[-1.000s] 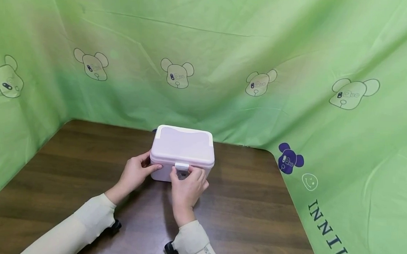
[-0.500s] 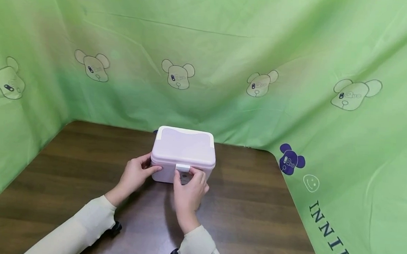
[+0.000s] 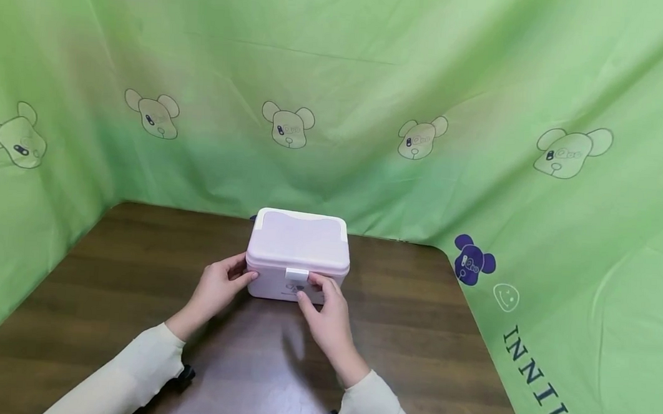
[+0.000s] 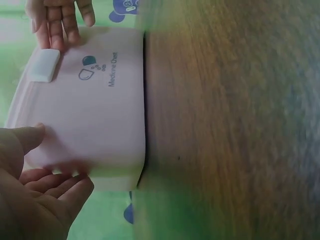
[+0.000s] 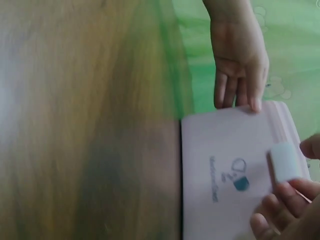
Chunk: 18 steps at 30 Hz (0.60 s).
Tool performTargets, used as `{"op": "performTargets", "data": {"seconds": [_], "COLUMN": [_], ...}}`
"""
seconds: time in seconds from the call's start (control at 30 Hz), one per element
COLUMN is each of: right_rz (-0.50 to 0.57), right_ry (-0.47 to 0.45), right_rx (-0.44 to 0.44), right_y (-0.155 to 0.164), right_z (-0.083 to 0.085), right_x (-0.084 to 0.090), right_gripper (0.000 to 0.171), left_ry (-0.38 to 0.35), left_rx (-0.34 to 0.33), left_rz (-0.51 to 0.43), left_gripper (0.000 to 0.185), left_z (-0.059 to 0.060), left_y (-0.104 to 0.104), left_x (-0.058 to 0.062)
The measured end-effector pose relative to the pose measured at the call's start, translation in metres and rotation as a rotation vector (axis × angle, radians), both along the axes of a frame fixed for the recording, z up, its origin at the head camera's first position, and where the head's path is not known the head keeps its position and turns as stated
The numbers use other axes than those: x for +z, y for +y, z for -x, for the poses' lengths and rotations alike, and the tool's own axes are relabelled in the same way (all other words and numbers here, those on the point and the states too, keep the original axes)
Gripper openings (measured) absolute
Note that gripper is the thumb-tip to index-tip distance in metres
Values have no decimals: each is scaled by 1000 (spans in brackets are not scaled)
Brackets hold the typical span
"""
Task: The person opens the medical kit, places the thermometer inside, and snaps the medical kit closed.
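Pink box on table, left hand bracing, right hand at latch

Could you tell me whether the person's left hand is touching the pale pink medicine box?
Touching. In the head view the left hand lays its fingertips against the left end of the medicine box; the right wrist view shows the same contact.

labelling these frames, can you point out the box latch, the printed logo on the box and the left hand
latch [image 3: 296,274], head view, middle of the white clasp on the box's front.
printed logo [image 4: 89,68], left wrist view, the teal pill mark.
left hand [image 3: 215,286], head view, back of the hand.
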State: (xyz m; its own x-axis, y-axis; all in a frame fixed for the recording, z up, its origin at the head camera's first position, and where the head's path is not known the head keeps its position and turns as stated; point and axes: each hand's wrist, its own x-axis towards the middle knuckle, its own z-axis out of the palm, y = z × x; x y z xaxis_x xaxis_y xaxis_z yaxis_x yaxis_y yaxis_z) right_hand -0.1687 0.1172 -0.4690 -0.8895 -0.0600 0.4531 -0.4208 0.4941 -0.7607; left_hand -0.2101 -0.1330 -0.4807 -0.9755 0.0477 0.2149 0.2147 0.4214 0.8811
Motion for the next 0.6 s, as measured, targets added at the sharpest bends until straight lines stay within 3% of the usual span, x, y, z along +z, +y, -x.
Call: {"op": "performTargets", "data": {"seconds": [0.2, 0.33, 0.6], "right_rz": [-54, -130, -260], "right_ry": [-57, -53, 76], "right_rx": [167, 255, 276], "right_y": [23, 39, 68], "right_z": [-1, -4, -8], "right_x": [7, 11, 11], "right_gripper": [40, 43, 48], "left_ry": [17, 90, 169], "left_rx": [-35, -39, -102], "left_rz": [69, 220, 397], "left_gripper": [56, 55, 47], "left_z": [-7, -15, -33], "left_y": [-9, -19, -44], "left_x": [1, 7, 12]}}
